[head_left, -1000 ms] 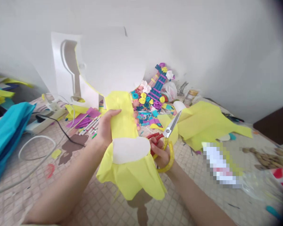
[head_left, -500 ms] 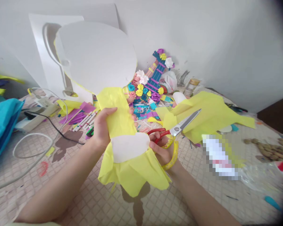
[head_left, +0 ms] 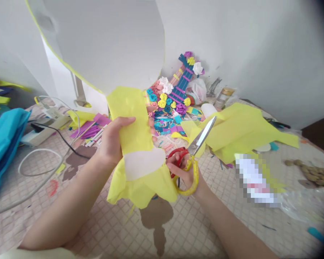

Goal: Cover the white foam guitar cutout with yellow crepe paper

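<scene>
A large white board cutout (head_left: 108,39) with yellow edging fills the upper left, its round part reaching out of view. Yellow crepe paper (head_left: 129,126) wraps its narrow neck, and my left hand (head_left: 113,138) grips this neck, thumb on top and fingertips showing at the far side. Toward me, the neck's end (head_left: 143,163) is bare white, with a loose flap of the paper hanging below. My right hand (head_left: 185,172) holds scissors (head_left: 203,136) by red and yellow handles, blades together and pointing up and away. Its fingertips are by the flap's right edge; whether they touch it I cannot tell.
Behind stands a flower-covered paper guitar (head_left: 179,86) among scraps. A yellow crepe sheet (head_left: 234,126) lies to the right, near peanuts (head_left: 313,172) and a clear plastic bag (head_left: 299,205). At left are a power strip (head_left: 44,131), cables, markers (head_left: 97,136) and blue paper (head_left: 5,144).
The cutout has swung up and closer, its round part now running past the top edge. My right hand has shifted slightly left and down, and the scissors point more steeply upward.
</scene>
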Motion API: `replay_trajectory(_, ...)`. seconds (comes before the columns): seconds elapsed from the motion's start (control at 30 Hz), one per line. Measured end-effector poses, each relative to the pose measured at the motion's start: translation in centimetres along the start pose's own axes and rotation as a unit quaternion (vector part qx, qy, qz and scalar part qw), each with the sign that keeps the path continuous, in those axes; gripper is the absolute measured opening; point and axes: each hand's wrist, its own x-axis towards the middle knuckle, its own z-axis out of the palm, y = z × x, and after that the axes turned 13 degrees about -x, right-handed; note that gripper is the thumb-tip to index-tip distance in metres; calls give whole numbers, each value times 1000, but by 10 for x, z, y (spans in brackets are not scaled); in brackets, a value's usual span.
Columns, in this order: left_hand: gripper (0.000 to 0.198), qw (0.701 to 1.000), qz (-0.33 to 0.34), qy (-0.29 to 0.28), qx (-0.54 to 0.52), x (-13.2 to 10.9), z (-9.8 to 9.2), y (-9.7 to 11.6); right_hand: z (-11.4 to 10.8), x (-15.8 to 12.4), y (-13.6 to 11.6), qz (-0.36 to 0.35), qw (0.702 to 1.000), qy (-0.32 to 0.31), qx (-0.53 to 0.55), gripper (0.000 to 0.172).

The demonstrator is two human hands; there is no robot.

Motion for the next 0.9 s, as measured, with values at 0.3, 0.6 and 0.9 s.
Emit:
replay_trajectory(0.3,42,995,1,-89,-47,2,-3,0,4,-3,-4,24,1000,-14,-10,38)
replay_trajectory(0.6,39,994,-101,-7,-49,4,-6,-3,1,-4,-1,-9,999,-31,-13,33)
replay_trajectory(0.9,45,985,-161,-41,-42,19,-15,-31,4,-6,-10,-66,994,29,-82,34)
